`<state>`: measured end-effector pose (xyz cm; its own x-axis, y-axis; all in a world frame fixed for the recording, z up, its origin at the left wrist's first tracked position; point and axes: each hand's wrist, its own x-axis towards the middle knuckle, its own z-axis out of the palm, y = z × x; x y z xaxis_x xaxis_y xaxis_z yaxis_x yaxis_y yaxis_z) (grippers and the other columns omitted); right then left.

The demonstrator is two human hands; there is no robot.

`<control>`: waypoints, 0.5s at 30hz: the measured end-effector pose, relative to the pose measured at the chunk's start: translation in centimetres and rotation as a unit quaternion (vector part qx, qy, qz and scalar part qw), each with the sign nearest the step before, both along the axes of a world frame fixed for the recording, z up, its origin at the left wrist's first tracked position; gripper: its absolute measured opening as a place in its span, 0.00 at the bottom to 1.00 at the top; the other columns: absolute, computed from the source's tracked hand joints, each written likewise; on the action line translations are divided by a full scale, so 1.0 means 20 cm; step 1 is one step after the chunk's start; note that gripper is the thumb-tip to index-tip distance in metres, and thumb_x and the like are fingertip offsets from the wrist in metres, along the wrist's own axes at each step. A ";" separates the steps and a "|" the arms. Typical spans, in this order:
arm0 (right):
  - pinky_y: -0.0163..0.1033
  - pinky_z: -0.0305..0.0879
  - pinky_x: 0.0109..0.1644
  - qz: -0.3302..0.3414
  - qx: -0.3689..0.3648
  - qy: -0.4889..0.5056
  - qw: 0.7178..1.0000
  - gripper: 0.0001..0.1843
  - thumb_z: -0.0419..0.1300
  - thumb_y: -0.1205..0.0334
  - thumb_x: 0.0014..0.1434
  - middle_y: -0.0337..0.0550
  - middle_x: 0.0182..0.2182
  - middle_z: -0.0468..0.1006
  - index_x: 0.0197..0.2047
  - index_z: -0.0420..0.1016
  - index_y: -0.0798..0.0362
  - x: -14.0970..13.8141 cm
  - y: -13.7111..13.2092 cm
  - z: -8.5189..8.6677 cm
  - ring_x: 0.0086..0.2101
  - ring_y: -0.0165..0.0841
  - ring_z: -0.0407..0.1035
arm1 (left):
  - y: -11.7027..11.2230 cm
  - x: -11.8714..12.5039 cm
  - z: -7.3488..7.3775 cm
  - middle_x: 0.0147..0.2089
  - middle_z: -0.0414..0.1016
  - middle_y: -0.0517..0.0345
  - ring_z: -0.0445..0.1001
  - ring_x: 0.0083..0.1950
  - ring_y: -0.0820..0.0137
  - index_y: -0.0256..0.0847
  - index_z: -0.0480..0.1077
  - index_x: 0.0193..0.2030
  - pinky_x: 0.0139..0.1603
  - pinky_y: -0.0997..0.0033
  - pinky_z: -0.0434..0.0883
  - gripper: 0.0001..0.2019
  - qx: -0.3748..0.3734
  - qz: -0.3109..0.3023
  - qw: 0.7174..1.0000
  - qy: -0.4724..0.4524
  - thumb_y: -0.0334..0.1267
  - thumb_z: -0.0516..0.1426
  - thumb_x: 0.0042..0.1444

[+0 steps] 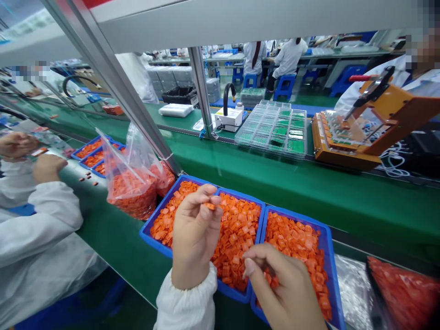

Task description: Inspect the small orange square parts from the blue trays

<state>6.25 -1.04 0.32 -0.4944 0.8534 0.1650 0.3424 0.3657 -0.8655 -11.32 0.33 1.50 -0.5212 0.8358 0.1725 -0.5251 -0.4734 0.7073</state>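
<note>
My left hand (197, 229) is raised over the blue bins, pinching a small orange plastic piece (209, 206) between thumb and fingertips. Lower and to the right, my right hand (283, 284) hovers with thumb and forefinger brought together; whatever is between them, if anything, I cannot make out. Beneath the hands, a middle blue bin (239, 191) is full of flat orange plastic pieces (237, 229). A right-hand blue bin (335, 275) holds more of them, partly covered by my right hand. My left hand hides part of a left-hand blue bin (153, 239).
Clear bags of orange pieces (132, 192) stand left of the bins. A co-worker's sleeve (37, 220) is at far left. A metal post (137, 105) rises behind the bags. Beyond are clear trays with green boards (275, 128) and an orange press fixture (371, 123). A red-filled bag (402, 288) lies right.
</note>
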 end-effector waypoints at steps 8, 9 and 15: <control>0.30 0.67 0.26 -0.066 0.045 0.093 0.992 0.04 0.59 0.63 0.69 0.30 0.23 0.76 0.46 0.73 0.44 0.03 -0.01 0.00 0.22 0.27 0.73 | -0.07 0.02 -0.02 0.39 0.74 0.59 0.76 0.38 0.75 0.50 0.79 0.53 0.42 0.76 0.73 0.09 0.005 -0.163 0.953 0.256 0.35 0.61 0.70; 0.30 0.67 0.25 -0.067 0.045 0.101 0.992 0.05 0.59 0.63 0.69 0.30 0.24 0.76 0.47 0.73 0.43 0.03 -0.02 -0.01 0.22 0.27 0.73 | -0.07 0.02 -0.01 0.39 0.74 0.58 0.75 0.39 0.74 0.50 0.80 0.54 0.43 0.75 0.73 0.10 0.010 -0.166 0.940 0.296 0.35 0.60 0.71; 0.33 0.70 0.25 -0.110 0.054 0.159 0.980 0.08 0.61 0.62 0.69 0.33 0.23 0.75 0.51 0.73 0.44 0.04 -0.07 -0.04 0.22 0.31 0.74 | -0.06 0.03 0.02 0.35 0.78 0.56 0.75 0.34 0.74 0.44 0.83 0.49 0.36 0.78 0.72 0.12 0.070 -0.143 0.912 0.379 0.43 0.69 0.60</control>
<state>7.08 -2.41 -0.57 -0.2097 0.9025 0.3762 0.1425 0.4088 -0.9014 -10.72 -0.84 1.81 0.0283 0.8609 0.5080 -0.0271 -0.5074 0.8613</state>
